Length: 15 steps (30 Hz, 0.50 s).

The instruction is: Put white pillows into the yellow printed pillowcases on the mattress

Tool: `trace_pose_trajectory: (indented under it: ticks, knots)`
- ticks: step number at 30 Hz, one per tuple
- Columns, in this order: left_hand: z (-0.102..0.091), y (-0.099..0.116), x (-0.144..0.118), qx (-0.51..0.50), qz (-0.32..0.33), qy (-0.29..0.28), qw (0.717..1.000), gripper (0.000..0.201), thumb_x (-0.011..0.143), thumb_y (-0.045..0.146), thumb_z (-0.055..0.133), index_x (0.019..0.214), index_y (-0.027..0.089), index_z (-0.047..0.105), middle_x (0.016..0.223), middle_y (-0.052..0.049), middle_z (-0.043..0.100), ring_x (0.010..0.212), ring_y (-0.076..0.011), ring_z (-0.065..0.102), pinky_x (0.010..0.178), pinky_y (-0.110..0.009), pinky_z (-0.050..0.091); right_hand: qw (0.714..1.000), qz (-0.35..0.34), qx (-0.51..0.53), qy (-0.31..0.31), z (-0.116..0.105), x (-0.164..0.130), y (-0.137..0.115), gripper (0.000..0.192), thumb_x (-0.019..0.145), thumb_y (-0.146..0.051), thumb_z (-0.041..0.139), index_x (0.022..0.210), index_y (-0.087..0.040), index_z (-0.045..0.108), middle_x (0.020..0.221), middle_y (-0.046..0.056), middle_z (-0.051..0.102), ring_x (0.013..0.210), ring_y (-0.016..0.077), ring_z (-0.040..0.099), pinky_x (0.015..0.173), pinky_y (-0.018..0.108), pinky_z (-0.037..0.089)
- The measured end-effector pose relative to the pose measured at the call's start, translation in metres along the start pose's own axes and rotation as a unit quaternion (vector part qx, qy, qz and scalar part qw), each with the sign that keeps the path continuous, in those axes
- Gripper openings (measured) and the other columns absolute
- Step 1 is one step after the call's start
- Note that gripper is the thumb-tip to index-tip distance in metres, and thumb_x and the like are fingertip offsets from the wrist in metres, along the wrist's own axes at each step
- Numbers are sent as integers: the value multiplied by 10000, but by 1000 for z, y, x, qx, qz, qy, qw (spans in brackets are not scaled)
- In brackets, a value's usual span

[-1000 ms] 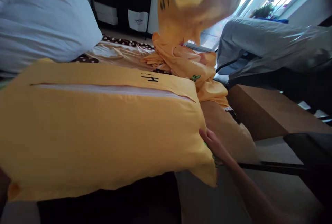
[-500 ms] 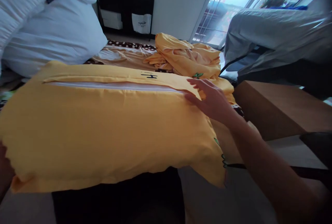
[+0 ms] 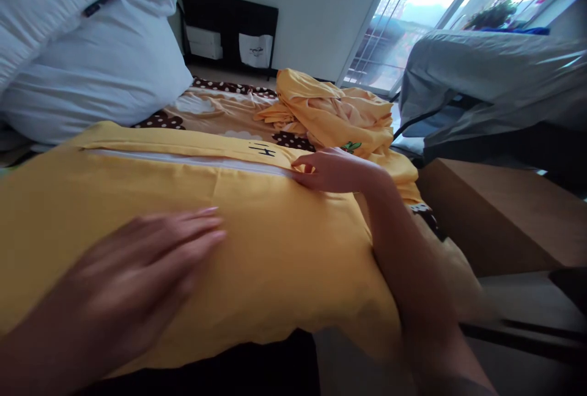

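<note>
A yellow pillowcase (image 3: 284,231) with a pillow inside lies across the foreground. Along its upper side runs a long slit whose flap bears dark lettering, with a pale strip (image 3: 197,161) of the filling or lining showing. At the right end of this slit my right hand (image 3: 337,170) pinches the cloth edge between thumb and fingers; whether a zip pull is between them is hidden. My left hand (image 3: 147,267), slightly blurred, is over the front of the pillowcase with its fingers stretched out, palm down. I cannot tell whether it touches the cloth.
White pillows (image 3: 101,72) are stacked at the left. Rumpled yellow bedding (image 3: 339,109) lies behind on a brown polka-dot sheet (image 3: 229,85). To the right are a brown box (image 3: 499,200) and something under a grey cover (image 3: 486,66). A black shelf (image 3: 229,14) stands by the wall.
My right hand has moved left along the slit and closed on its edge. My left hand has come from the pillow's left side to over its front. The slit looks narrower.
</note>
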<state>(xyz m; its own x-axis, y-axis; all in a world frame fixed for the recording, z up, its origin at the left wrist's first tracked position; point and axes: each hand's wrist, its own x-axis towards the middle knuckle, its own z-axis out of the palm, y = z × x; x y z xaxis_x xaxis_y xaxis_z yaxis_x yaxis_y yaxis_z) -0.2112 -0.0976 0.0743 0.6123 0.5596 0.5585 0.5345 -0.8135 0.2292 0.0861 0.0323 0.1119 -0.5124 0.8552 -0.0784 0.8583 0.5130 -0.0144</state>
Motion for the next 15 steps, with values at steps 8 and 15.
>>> trace_pose_trajectory:
  ticks: [8,15]
  knots:
    - [78,-3,74,97,4,-114,989,512,959,374,403,1394,113,473,1429,-117,507,1327,-256,458,1141,-435,355,974,-62,171,133,43,-14,37,394,842,-247,491,1202,-219,649,980,56,677,852,152,628,749,264,476]
    - [65,7,111,89,4,-218,972,285,888,362,423,835,204,654,815,-61,674,700,-228,618,694,-411,498,950,64,112,286,67,-14,46,481,687,-141,565,1153,-193,672,906,63,605,839,195,570,753,327,461]
